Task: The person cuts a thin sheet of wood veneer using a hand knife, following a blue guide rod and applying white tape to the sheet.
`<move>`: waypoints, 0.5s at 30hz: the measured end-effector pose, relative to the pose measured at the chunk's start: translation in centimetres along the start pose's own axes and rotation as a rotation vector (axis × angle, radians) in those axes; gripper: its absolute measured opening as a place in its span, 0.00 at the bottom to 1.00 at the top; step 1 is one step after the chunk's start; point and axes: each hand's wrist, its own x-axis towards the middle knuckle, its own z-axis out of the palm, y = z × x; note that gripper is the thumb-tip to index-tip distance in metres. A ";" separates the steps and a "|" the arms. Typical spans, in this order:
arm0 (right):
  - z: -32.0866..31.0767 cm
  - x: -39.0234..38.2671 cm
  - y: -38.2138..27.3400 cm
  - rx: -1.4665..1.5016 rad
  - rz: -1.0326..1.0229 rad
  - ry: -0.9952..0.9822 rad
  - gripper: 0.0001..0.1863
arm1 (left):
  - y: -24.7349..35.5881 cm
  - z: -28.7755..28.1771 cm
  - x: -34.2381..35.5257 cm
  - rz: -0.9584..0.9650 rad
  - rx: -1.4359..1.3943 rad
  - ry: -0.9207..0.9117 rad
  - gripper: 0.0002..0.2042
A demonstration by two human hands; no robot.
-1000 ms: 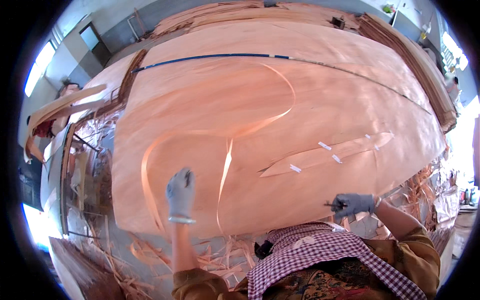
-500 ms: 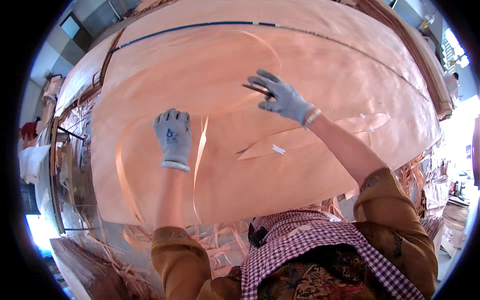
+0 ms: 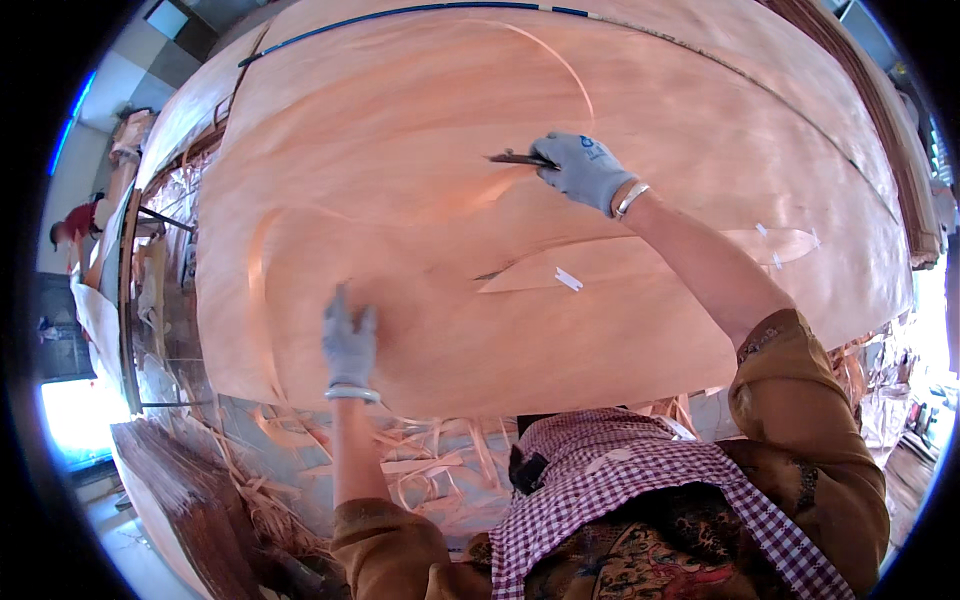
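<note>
While the gloved left hand (image 3: 349,345) lies flat, fingers together and pointing away from the body, on the near part of a large sheet of pale reddish wood veneer (image 3: 640,100), the gloved right hand (image 3: 583,170) reaches well out over the middle of the sheet. The right hand is closed around a slim dark knife (image 3: 515,159), whose tip points to the person's left and meets the veneer surface. The sheet covers nearly the whole worktable and fills most of the view.

A long, narrow strip of veneer (image 3: 262,290) curls loosely upward from the sheet; it runs from beside the left hand up and across in an arc toward the far side, passing above the knife. To the right of the knife, under the outstretched right forearm, a pointed leaf-shaped veneer patch (image 3: 650,262) lies on the sheet, with small white tape pieces (image 3: 568,279) along its edges. A blue line (image 3: 420,12) follows the far edge of the sheet.

Curled veneer offcuts (image 3: 440,465) are heaped below the near edge of the table, between the sheet and the person's checked apron (image 3: 640,480). A stack of dark veneer sheets (image 3: 190,500) lies at the lower left. At the far left edge another person in a red top (image 3: 78,222) is visible, well apart from the hands.
</note>
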 end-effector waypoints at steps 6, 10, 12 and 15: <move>0.2 -3.1 2.7 -0.191 -0.023 -0.005 0.10 | -10.1 -3.6 -0.6 -0.457 -0.001 0.252 0.25; 0.2 -6.1 2.0 -0.375 -0.070 -0.093 0.11 | 5.1 -3.0 -0.6 -0.024 -0.139 0.095 0.27; 0.5 -7.2 1.4 -0.418 -0.100 -0.132 0.11 | 9.9 -1.5 0.2 0.169 -0.218 0.102 0.28; 0.8 -8.4 1.7 -0.391 -0.098 -0.166 0.11 | 11.9 0.5 2.7 0.248 -0.166 0.048 0.27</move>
